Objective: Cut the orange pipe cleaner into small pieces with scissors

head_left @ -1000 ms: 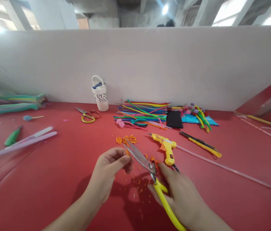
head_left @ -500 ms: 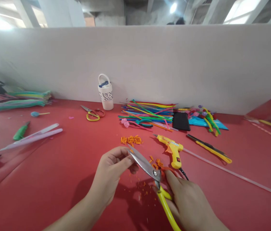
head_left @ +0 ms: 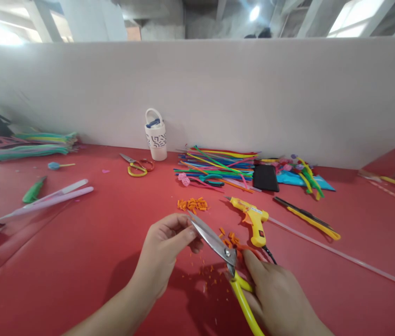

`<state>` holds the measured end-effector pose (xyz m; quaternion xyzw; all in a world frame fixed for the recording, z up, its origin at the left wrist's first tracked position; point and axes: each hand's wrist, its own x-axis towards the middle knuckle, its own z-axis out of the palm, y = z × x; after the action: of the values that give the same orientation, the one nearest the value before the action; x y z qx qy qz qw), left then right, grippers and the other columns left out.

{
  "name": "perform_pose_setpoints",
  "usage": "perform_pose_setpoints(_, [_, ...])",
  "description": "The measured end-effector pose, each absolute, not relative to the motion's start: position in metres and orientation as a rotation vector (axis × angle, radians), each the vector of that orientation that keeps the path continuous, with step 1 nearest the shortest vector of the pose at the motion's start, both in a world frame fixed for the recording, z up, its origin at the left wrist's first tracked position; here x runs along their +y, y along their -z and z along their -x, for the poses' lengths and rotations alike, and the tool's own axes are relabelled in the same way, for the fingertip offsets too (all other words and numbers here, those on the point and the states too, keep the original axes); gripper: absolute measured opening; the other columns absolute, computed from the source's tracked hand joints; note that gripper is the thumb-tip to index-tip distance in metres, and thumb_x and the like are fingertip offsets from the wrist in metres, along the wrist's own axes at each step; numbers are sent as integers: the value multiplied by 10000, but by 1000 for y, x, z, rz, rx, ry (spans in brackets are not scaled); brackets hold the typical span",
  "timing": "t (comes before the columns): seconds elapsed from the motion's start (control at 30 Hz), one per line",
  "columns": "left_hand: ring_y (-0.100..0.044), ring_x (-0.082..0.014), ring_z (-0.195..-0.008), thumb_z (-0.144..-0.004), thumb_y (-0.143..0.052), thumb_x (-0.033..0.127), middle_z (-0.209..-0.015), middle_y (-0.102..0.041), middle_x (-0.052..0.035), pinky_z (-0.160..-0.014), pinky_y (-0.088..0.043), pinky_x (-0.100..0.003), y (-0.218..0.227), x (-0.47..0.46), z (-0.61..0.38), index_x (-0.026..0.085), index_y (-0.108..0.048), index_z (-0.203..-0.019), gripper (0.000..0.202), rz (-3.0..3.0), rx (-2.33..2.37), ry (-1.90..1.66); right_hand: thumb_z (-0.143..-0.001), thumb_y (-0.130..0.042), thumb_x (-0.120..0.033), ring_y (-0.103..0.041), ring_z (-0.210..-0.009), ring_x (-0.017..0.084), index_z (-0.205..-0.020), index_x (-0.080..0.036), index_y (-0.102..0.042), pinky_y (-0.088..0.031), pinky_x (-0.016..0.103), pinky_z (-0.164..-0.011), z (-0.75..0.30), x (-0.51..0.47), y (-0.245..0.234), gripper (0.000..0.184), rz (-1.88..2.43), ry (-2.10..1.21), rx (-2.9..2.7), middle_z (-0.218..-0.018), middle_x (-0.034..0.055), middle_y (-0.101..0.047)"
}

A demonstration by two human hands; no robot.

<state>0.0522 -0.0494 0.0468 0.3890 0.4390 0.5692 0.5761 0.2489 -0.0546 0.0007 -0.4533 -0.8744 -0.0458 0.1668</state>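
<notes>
From my end I see a red tabletop (head_left: 88, 252) under both hands, running out to a pale partition (head_left: 197, 88) far beyond them. Over its top edge are concrete structure, a bright lamp (head_left: 254, 13) and, off to the right hand's side, a window (head_left: 355, 16).

My right hand (head_left: 278, 289) is wrapped around the handles of the scissors (head_left: 215, 240), whose blades slant across to my left hand (head_left: 165, 247). That hand has thumb and fingertips pressed together against the blade tips; I can't fairly tell whether a scrap sits between them, as fingers and steel hide the spot.

A heap of orange pieces (head_left: 193, 204) lies just beyond the left fingertips; looser orange bits (head_left: 231, 239) lie beside the scissors' pivot, just ahead of the right hand. Farther ahead of that hand rests a yellow glue gun (head_left: 251, 217).
</notes>
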Motion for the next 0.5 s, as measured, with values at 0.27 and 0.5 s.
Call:
perform_pose_setpoints(0.27, [-507, -89, -512, -705, -555, 118, -572, -574, 12, -544, -412, -221, -46, -49, -51, 136, -606, -659, 71, -960, 1022, -1342, -693, -456, -249, -540, -360, 172, -672, -221, -394, -238, 236, -368, -247, -55, -9, 71, 1317, 192, -2480, -436, -3, -563])
perform_pose_setpoints(0.5, [-517, -91, -497, -684, -585, 150, -572, -594, 13, -537, -420, -226, -44, -46, -51, 143, -585, -661, 24, -952, 1047, -1317, -721, -441, -294, -432, -354, 124, -615, -221, -407, -238, 225, -377, -247, -52, -12, 133, 1417, -126, -2304, -431, -27, -493])
